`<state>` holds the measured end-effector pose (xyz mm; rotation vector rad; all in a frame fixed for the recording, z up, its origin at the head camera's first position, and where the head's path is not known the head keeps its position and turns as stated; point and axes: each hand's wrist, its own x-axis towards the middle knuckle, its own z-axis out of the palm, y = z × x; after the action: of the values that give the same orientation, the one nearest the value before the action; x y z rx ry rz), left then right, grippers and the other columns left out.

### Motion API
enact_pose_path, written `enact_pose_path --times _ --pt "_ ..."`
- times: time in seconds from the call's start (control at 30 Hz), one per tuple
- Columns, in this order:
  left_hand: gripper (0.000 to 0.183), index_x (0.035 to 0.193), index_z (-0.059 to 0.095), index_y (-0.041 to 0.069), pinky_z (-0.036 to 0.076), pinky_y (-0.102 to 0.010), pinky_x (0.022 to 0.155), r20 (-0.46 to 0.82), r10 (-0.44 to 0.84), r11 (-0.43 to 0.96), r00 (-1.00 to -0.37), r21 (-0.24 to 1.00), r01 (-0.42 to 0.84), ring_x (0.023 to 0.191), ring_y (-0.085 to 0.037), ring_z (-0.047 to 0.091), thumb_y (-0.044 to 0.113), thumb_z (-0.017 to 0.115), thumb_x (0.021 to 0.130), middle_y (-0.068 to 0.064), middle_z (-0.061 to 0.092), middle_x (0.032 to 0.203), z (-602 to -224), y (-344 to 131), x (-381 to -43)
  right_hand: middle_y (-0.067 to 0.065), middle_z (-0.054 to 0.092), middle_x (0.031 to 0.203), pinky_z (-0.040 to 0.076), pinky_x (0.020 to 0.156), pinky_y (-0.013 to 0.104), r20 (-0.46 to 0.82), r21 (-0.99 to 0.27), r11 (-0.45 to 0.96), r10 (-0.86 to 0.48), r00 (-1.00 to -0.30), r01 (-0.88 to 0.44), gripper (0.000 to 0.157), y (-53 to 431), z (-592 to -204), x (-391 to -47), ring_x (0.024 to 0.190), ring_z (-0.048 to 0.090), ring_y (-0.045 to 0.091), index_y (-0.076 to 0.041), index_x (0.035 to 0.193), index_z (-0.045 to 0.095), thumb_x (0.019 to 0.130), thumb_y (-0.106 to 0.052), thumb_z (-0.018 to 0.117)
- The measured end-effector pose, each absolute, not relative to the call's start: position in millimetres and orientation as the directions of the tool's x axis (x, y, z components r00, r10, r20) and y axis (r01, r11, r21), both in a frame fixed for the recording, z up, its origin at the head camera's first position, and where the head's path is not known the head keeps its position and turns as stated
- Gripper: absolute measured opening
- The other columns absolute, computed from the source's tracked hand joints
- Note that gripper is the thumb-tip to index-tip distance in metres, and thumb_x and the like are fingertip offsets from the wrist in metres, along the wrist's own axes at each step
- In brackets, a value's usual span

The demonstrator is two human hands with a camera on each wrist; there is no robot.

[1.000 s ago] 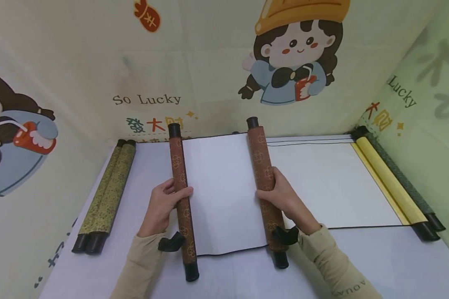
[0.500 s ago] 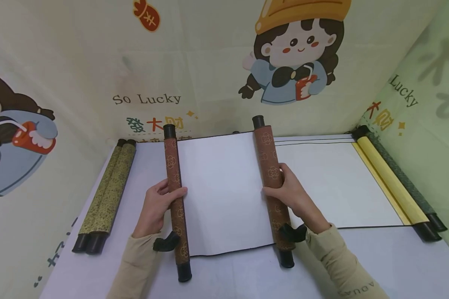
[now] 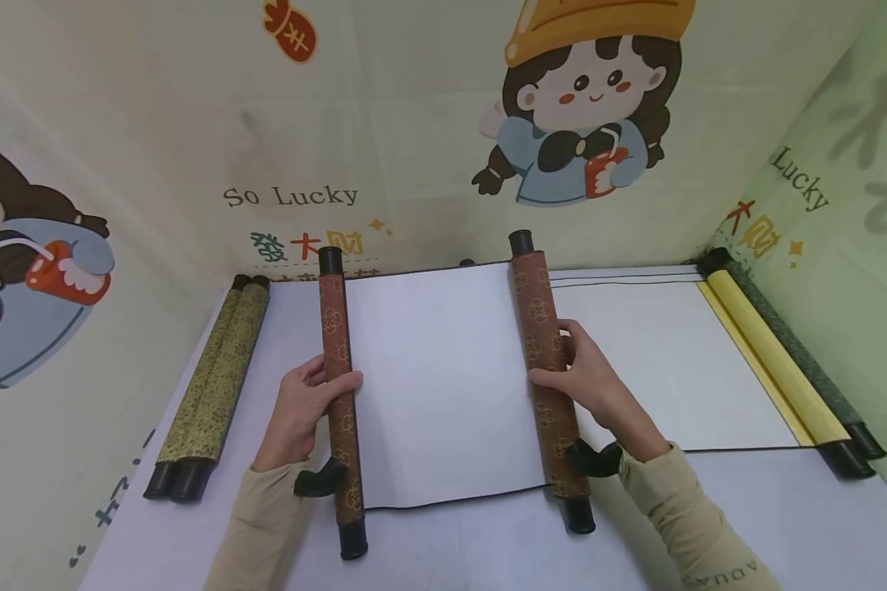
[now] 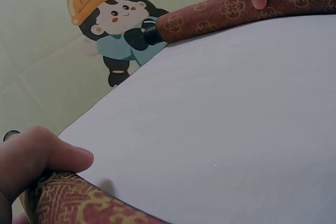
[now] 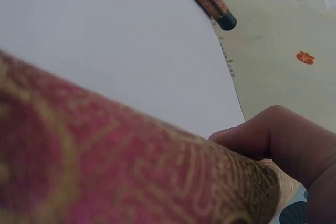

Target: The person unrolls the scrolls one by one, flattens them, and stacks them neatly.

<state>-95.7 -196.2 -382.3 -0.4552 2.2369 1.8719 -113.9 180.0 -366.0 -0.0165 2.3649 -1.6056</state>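
One brn scroll (image 3: pixel 443 386) over wht tbl (image 3: pixel 473 550), cartoon-print backdrop (image 3: pixel 421 164) bhnd

Reads "So Lucky" (image 3: pixel 291 196) above "發大财" (image 3: pixel 306 245) on the back cloth (image 3: pixel 414 148), repeats "Lucky" (image 3: pixel 801 179) above "大财" (image 3: pixel 751 226) on the right-hand cloth (image 3: pixel 857 312), shows a pale mark (image 3: pixel 296 38), hard to make out, on the printed red pouch (image 3: pixel 279 20), and carries dark letters (image 3: pixel 728 577), too unclear to spell, on the right sleeve (image 3: pixel 680 513).
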Motion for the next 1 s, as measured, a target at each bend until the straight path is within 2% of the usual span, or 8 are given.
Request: enact_pose_path --times 0.23,0.6,0.87,1.0 --pt "0.070 0.148 0.042 0.002 0.051 -0.025 0.078 -0.341 -0.104 0.178 -0.934 0.918 -0.354 0.092 -0.007 0.061 0.023 0.074 0.090 -0.020 0.056 0.136 -380.2 -195.4 -95.0 0.029 0.044 0.139 0.052 0.088 0.053 -0.219 -0.915 0.379 -0.169 -0.961 0.142 0.082 182.4 -366.3 -114.4 0.117 0.053 0.041 0.000 0.151 0.020 0.086 -0.008 0.069" --pt "0.073 0.153 0.034 0.004 0.050 -0.024 0.081 -0.335 -0.108 0.195 -0.936 0.916 -0.350 0.101 -0.010 0.060 0.022 0.070 0.093 -0.022 0.052 0.140 -380.8 -197.5 -96.4 0.030 0.041 0.140 0.051 0.087 0.050 -0.238 -0.918 0.362 -0.179 -0.955 0.161 0.084 186.6 -366.5 -114.5 0.117 0.052 0.041 0.002 0.151 0.017 0.083 -0.005 0.065" --pt "0.072 0.153 0.034 0.005 0.051 -0.031 0.088 -0.307 -0.126 0.228 -0.944 0.917 -0.328 0.118 -0.025 0.056 0.017 0.067 0.091 -0.020 0.051 0.141 -382.7 -197.9 -100.0 0.030 0.043 0.140 0.051 0.088 0.049 -0.233 -0.918 0.365 -0.174 -0.957 0.157 0.083 187.5 -365.1 -114.4 0.119 0.053 0.041 0.002 0.151 0.017 0.087 -0.011 0.069" --pt "0.069 0.151 0.037 0.003 0.051 -0.032 0.088 -0.283 -0.144 0.258 -0.948 0.914 -0.312 0.117 -0.026 0.056 0.015 0.065 0.090 -0.021 0.053 0.138 -383.5 -197.8 -101.3 0.030 0.043 0.141 0.052 0.088 0.048 -0.233 -0.919 0.362 -0.175 -0.957 0.157 0.082 188.7 -364.8 -113.9 0.119 0.053 0.041 0.002 0.150 0.018 0.088 -0.011 0.069"
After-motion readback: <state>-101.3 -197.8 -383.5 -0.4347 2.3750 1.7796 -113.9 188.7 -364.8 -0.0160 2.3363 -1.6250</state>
